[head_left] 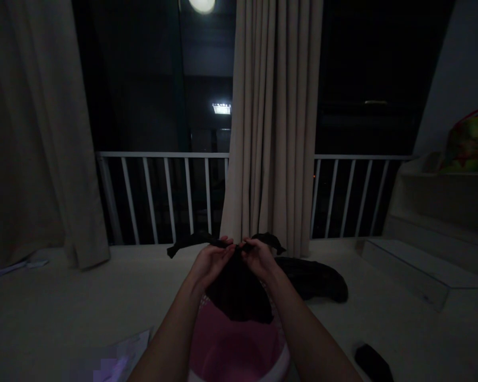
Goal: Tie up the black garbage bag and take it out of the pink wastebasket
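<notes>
Both hands hold up a black garment [239,289] by its top edge, close together in front of me. My left hand [213,260] pinches the edge on the left, and my right hand [257,257] pinches it on the right. The cloth hangs down between my forearms over a pink and white laundry basket [231,347]. Thin ends of the garment stick out sideways past each hand.
Another dark garment [314,278] lies on the pale floor just right of my hands, and a small black piece [372,363] lies at bottom right. A beige curtain [273,122] hangs ahead before a white railing [163,155]. Steps [414,265] rise at right. Paper [123,355] lies lower left.
</notes>
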A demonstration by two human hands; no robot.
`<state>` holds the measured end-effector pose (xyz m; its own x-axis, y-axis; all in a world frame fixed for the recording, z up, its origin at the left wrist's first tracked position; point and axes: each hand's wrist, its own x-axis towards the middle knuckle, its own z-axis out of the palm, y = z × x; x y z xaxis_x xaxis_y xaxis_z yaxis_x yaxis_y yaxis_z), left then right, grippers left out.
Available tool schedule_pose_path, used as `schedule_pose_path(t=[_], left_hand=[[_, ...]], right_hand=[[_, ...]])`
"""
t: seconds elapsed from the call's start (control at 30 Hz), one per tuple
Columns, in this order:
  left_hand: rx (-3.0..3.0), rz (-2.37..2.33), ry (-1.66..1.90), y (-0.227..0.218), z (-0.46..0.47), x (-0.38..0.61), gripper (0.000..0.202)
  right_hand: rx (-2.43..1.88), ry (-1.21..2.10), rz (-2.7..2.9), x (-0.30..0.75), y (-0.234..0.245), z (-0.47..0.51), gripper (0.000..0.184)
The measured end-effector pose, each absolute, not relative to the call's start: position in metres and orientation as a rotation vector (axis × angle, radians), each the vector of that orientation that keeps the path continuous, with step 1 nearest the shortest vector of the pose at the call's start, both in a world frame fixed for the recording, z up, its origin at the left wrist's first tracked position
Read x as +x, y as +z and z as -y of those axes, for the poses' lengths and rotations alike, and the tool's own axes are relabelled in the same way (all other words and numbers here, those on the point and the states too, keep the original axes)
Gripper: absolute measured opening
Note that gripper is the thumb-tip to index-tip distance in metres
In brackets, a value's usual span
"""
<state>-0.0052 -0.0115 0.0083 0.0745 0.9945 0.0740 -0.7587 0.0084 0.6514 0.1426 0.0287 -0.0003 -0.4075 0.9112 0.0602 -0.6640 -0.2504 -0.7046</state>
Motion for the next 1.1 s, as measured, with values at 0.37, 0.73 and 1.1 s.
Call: schedule_pose_path(t=[0.37, 0.73, 1.1], left_hand=[[0.706, -0.554, 1.495, 0.004, 0.006, -0.007, 0.012], [0.721, -0.534, 1.370, 0.007, 0.011, -0.003, 0.007], [0.630, -0.405, 1.303, 0.008, 0.008, -0.007, 0.020]], right_hand=[[-0.385, 1.817, 0.832, 0.138, -0.003, -0.028, 0.018], [-0.469, 1.869, 0.968, 0.133, -0.002, -0.025, 0.018], [-0.354, 1.923, 0.930, 0.136, 0.000, -0.027, 0.015]])
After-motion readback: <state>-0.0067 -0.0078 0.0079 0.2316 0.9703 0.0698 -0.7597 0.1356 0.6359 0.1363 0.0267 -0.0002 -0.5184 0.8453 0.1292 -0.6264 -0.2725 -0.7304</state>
